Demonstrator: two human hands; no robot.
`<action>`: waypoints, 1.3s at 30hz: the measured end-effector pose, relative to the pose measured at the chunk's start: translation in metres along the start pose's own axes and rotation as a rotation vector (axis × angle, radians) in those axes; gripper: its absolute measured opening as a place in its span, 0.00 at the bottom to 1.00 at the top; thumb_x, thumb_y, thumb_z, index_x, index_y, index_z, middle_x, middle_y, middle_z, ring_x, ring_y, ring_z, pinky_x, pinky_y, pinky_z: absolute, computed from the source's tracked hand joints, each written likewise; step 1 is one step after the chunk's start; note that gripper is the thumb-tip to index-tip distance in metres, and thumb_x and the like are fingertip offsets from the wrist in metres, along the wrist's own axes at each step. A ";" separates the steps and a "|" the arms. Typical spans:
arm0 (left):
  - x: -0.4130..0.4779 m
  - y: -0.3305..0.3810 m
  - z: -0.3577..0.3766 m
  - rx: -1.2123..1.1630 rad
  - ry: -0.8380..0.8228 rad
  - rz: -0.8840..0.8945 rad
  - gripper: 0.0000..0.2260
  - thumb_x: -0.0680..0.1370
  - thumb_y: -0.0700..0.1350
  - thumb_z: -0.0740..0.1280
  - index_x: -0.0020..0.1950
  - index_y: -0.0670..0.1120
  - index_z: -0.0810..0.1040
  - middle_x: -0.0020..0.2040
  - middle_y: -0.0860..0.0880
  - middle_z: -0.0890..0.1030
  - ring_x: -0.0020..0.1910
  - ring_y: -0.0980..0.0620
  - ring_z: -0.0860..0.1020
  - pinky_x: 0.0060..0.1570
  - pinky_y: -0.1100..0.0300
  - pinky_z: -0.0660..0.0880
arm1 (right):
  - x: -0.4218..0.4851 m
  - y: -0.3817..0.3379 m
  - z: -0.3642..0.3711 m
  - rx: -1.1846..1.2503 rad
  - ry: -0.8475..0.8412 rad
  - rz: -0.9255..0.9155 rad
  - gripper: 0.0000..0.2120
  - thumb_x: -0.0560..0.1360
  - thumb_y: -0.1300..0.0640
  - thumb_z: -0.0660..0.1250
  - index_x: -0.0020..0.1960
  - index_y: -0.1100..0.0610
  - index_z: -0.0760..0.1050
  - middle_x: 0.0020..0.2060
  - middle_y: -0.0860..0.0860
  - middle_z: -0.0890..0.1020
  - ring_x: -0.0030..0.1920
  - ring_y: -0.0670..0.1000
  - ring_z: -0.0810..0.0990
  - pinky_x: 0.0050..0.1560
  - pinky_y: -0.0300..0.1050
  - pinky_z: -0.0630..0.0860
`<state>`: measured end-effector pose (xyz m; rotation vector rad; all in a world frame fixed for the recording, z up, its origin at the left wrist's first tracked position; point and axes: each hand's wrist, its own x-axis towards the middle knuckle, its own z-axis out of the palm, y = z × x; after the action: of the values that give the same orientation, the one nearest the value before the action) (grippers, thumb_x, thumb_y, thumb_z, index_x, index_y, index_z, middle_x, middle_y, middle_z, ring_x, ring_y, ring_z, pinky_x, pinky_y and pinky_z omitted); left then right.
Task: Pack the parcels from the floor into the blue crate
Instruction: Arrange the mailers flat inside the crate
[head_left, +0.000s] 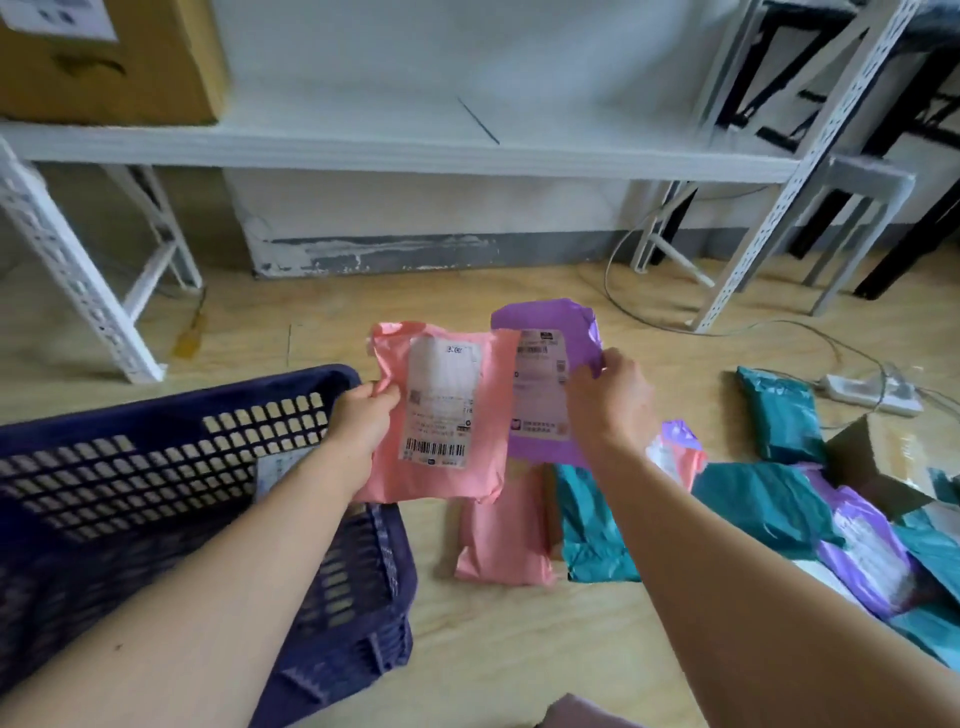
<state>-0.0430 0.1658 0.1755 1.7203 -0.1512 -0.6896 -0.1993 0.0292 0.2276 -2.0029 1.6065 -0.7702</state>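
The left hand (361, 415) pinches a pink parcel (441, 415) beside the crate (156, 405); the right hand (610, 400) grips a purple parcel (545, 374) just behind.

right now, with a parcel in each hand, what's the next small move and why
Probably swing the left hand leftward and drop its pink plastic mailer bag into the perforated blue plastic crate: the crate sits open right beside that hand, while the right hand holds the purple plastic mailer bag farther away.
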 end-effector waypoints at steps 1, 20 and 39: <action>0.001 0.004 -0.015 -0.009 0.042 -0.005 0.12 0.80 0.47 0.62 0.60 0.44 0.77 0.55 0.43 0.81 0.56 0.41 0.78 0.61 0.42 0.72 | -0.007 -0.015 0.006 0.017 0.002 -0.039 0.09 0.75 0.57 0.57 0.49 0.57 0.75 0.47 0.56 0.81 0.47 0.59 0.77 0.42 0.45 0.64; 0.023 -0.054 -0.274 0.139 0.578 -0.190 0.12 0.79 0.43 0.61 0.56 0.36 0.77 0.49 0.42 0.76 0.47 0.46 0.74 0.45 0.58 0.68 | -0.145 -0.149 0.160 0.071 -0.611 -0.331 0.09 0.73 0.60 0.58 0.36 0.56 0.72 0.32 0.52 0.76 0.34 0.55 0.73 0.29 0.40 0.63; 0.103 -0.182 -0.364 0.486 0.568 -0.526 0.17 0.80 0.45 0.57 0.63 0.38 0.75 0.61 0.37 0.77 0.58 0.39 0.77 0.54 0.52 0.73 | -0.248 -0.107 0.374 -0.138 -1.019 -0.076 0.10 0.73 0.63 0.56 0.38 0.56 0.75 0.38 0.55 0.82 0.40 0.56 0.79 0.35 0.41 0.73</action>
<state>0.1826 0.4786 0.0087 2.3927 0.5932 -0.5290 0.0894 0.2965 -0.0136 -2.0148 0.9713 0.3529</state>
